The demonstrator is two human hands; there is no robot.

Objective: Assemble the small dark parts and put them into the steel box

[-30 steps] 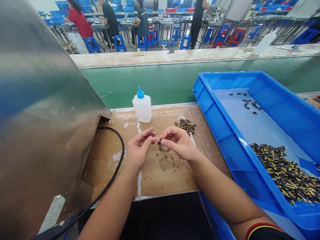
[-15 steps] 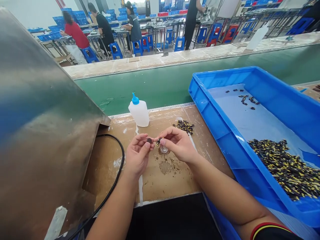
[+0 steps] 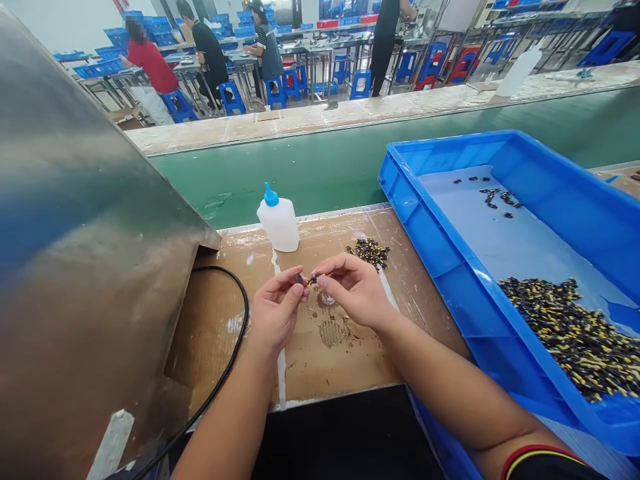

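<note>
Between the thumb and fingers of my left hand (image 3: 275, 310) is a small dark round piece (image 3: 299, 279). My right hand (image 3: 356, 290) pinches a small black-and-yellow part (image 3: 315, 279) right beside it; whether the two pieces touch I cannot tell. Both hands are raised over the brown work surface (image 3: 305, 373). Just under the right fingers lies a small clear round dish (image 3: 327, 299), partly hidden. Beyond the right hand is a small pile of black-and-yellow parts (image 3: 369, 252).
A white squeeze bottle (image 3: 280, 225) with a blue cap stands behind my hands. On the right is a large blue bin (image 3: 445, 267) with many black-and-yellow parts (image 3: 575, 340). A metal housing (image 3: 90, 267) and black cable (image 3: 245, 313) flank the left. A green conveyor belt (image 3: 320, 170) runs behind.
The dark round piece has turned in my left fingers and now shows less of its round face. The black-and-yellow part in my right hand has shifted slightly left and up.
</note>
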